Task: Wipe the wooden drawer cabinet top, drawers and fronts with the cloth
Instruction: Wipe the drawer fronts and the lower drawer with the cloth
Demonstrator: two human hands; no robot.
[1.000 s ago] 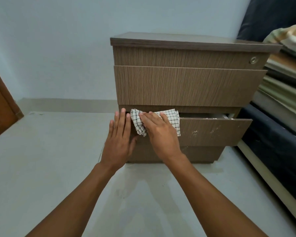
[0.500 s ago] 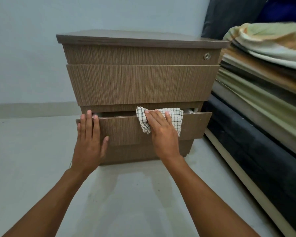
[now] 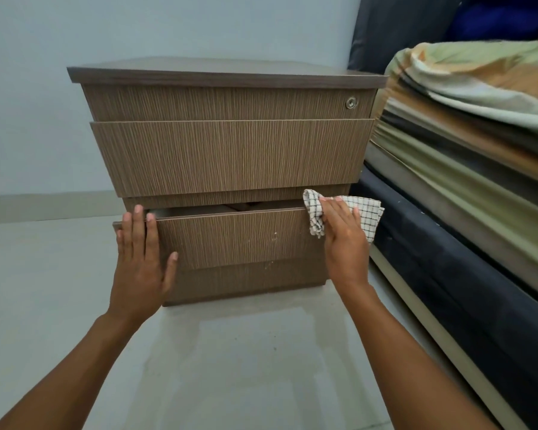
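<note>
With the left hand (image 3: 140, 262) flat and open bracing the pulled-out bottom drawer (image 3: 236, 237), the right hand (image 3: 343, 240) presses the checked cloth (image 3: 365, 212) against its right end, so the front's lower part likely needs wiping next.

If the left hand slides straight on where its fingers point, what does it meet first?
Probably the underside of the middle drawer front: the left hand lies flat on the bottom drawer front, fingers pointing up.

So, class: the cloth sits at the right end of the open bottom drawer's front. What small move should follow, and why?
Probably draw the right hand and checked cloth back leftward, lower across the bottom drawer front. The cloth is at the top right corner, pale specks show below and to its left, and the left hand braces the drawer's left end.
</note>
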